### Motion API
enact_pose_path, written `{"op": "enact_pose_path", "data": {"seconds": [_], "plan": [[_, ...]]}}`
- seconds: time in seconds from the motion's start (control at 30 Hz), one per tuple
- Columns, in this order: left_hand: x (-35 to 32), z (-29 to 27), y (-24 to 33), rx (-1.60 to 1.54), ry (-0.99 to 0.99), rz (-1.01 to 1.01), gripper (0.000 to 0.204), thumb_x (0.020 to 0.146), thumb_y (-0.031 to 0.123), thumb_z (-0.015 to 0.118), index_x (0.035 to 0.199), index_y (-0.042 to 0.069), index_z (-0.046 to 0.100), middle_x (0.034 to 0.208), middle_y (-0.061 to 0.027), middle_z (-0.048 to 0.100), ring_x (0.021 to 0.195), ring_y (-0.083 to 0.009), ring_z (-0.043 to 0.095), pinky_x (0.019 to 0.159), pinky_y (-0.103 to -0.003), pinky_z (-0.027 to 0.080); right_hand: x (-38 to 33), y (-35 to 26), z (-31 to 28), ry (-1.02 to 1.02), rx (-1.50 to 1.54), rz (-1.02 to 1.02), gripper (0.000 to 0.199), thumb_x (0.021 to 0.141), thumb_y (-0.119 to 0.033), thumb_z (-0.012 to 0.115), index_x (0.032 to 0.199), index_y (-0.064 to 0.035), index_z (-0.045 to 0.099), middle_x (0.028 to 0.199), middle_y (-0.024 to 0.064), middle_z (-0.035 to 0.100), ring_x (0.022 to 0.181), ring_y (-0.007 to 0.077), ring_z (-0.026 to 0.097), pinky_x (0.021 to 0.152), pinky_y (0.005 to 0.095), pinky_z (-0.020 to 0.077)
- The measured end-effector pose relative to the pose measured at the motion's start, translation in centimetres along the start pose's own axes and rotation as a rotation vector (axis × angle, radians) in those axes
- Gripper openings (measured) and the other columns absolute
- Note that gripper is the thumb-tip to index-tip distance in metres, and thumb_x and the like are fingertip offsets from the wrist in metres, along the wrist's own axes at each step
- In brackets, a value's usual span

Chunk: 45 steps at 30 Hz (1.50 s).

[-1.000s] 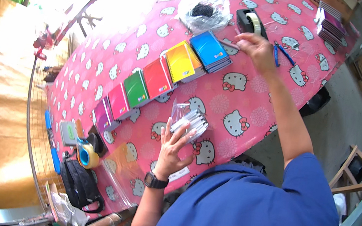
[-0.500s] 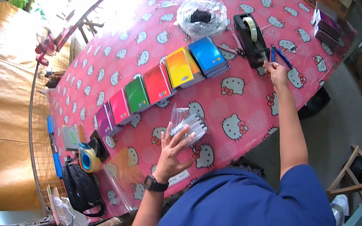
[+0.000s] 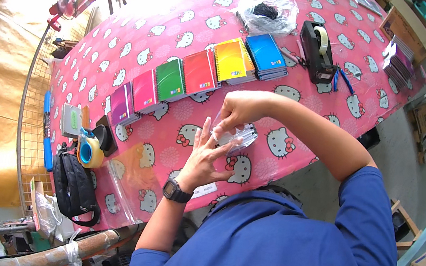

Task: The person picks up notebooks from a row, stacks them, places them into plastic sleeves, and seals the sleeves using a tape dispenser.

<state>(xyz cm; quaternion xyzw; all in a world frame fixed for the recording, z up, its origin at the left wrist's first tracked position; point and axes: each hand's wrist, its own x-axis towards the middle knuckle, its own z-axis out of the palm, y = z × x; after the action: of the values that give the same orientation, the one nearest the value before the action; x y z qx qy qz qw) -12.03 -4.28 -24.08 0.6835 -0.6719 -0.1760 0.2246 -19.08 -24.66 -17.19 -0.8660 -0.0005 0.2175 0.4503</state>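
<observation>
A small stack of notebooks in clear plastic wrap (image 3: 246, 138) lies on the table before me, partly hidden under my hands. My left hand (image 3: 202, 159), with a black watch on its wrist, rests spread on the left side of this packet. Over the packet's far left edge bends my right hand (image 3: 240, 110), its fingers closed and pressed down close to the left fingertips. What it pinches is too small to make out. Beyond the hands runs a slanted row of spiral notebook stacks: purple (image 3: 124, 102), pink (image 3: 145, 90), green (image 3: 170, 79), red (image 3: 201, 71), yellow (image 3: 232, 59) and blue (image 3: 265, 54).
A black tape dispenser (image 3: 316, 54) stands far right, with blue-handled pliers (image 3: 345, 79) beside it. Behind the row sits a plastic bag with dark contents (image 3: 267, 12). More notebooks (image 3: 399, 65) stand at the right edge. A tape roll (image 3: 90, 152) and black backpack (image 3: 74, 186) are left.
My right hand has moved from the tape dispenser leftward and nearer, onto the wrapped packet. My left hand stays on the packet. The whole view has shifted slightly.
</observation>
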Motion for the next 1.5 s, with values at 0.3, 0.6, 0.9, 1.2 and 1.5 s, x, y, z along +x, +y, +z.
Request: {"op": "enact_pose_path", "data": {"seconds": [0.3,0.6,0.9,1.2,1.5], "plan": [[-0.4,-0.1,-0.1,0.036,0.147,0.074,0.08,0.057,0.033,0.077,0.131,0.021,0.049,0.149,-0.0146,0.02,0.137,-0.0413,0.009,0.108,-0.056,0.014,-5.0,3.8,0.5,0.381,-0.591,0.524,0.057,0.06,-0.057,0.074,0.08,-0.004,0.067,0.075,0.0106,0.066,0.077,0.0265,0.065,0.07,0.0355,0.0509],[4.3,0.0,-1.0,-0.71,0.406,-0.279,0.017,0.083,0.009,0.066,0.095,-0.002,0.066,0.094,-0.0074,0.066,0.082,-0.0128,0.06,0.075,-0.025,0.047,-2.2,8.6,6.9,0.691,0.388,-0.036,0.05,0.068,-0.034,0.08,0.107,-0.0076,0.063,0.099,0.0066,0.058,0.095,0.0174,0.056,0.083,0.0321,0.0455],[1.8,1.5,-4.0,-0.86,0.279,-0.272,0.046,0.071,0.01,0.077,0.11,-0.002,0.055,0.108,-0.007,0.054,0.095,-0.0143,0.056,0.081,-0.028,0.048,-0.3,3.6,2.5,0.742,-0.187,-0.386,0.014,0.075,-0.017,0.072,0.083,-0.0058,0.068,0.077,0.005,0.063,0.08,0.0162,0.057,0.073,0.0306,0.0456],[4.1,0.8,-2.5,-1.124,0.217,-0.234,0.062,0.075,0.012,0.074,0.128,0.001,0.044,0.115,-0.0098,0.055,0.102,-0.0134,0.055,0.084,-0.027,0.047,-3.2,9.0,4.3,0.77,0.093,-0.317,0.026,0.075,-0.025,0.071,0.083,-0.002,0.062,0.077,0.0101,0.063,0.07,0.0205,0.06,0.065,0.0328,0.0478],[2.9,1.9,-3.2,-0.958,0.259,-0.318,0.038,0.082,0.01,0.067,0.118,0.002,0.056,0.106,-0.0025,0.056,0.097,-0.0106,0.054,0.083,-0.025,0.045,-20.5,19.3,26.8,-0.855,0.477,0.781,0.033,0.073,-0.03,0.069,0.098,-0.0083,0.07,0.095,0.0103,0.068,0.081,0.0155,0.065,0.072,0.0292,0.0533]]}}
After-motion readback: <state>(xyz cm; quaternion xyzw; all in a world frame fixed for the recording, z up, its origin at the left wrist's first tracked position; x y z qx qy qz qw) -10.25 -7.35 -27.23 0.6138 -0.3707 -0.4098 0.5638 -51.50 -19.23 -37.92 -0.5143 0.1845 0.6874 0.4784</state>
